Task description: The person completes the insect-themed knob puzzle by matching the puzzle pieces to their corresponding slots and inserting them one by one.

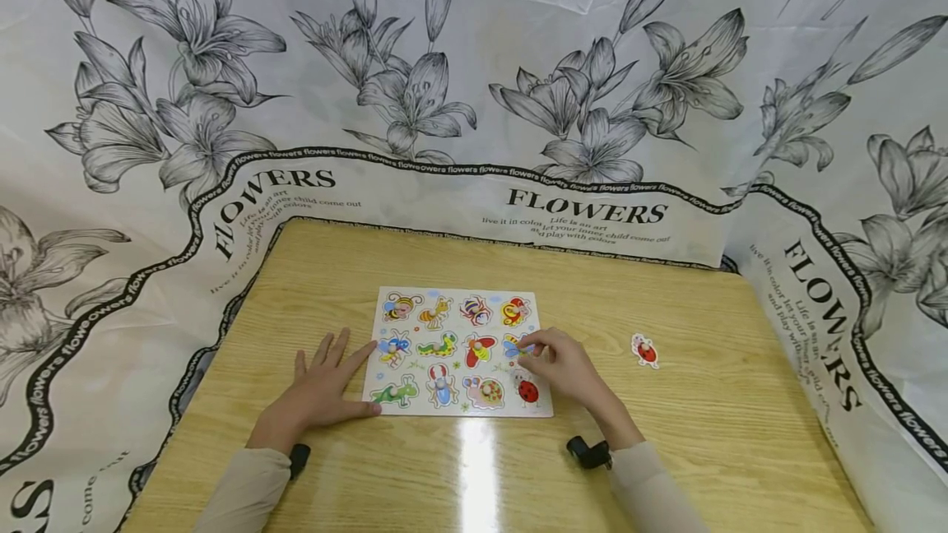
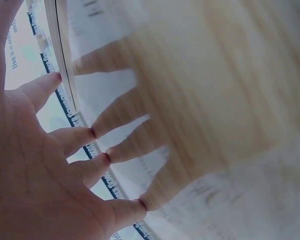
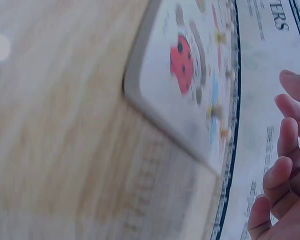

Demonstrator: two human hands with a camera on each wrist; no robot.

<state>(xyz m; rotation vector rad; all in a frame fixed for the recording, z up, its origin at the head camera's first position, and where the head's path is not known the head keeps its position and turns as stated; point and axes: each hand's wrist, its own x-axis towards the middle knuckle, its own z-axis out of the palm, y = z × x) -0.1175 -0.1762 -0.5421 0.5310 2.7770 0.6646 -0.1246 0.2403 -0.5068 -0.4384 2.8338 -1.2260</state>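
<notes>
A wooden knob puzzle board [image 1: 459, 411] with several insect pieces lies on the table. My left hand [image 1: 320, 391] is flat with spread fingers, its thumb and index fingertips at the board's left edge. In the left wrist view the palm of that hand [image 2: 45, 165] shows, fingertips down on the tabletop. My right hand [image 1: 560, 364] hovers over the board's right side, fingers by a blue and yellow winged insect piece [image 1: 510, 345]. The right wrist view shows those loosely bent fingers [image 3: 288, 135] with nothing between them. Below is a printed ladybug picture [image 1: 527, 390] without a knob.
A loose ladybug piece [image 1: 645, 350] with a knob lies on the wooden table [image 1: 711, 434], right of the board. White cloth [image 1: 459, 130] with black flower prints and lettering hangs around the table's back and sides.
</notes>
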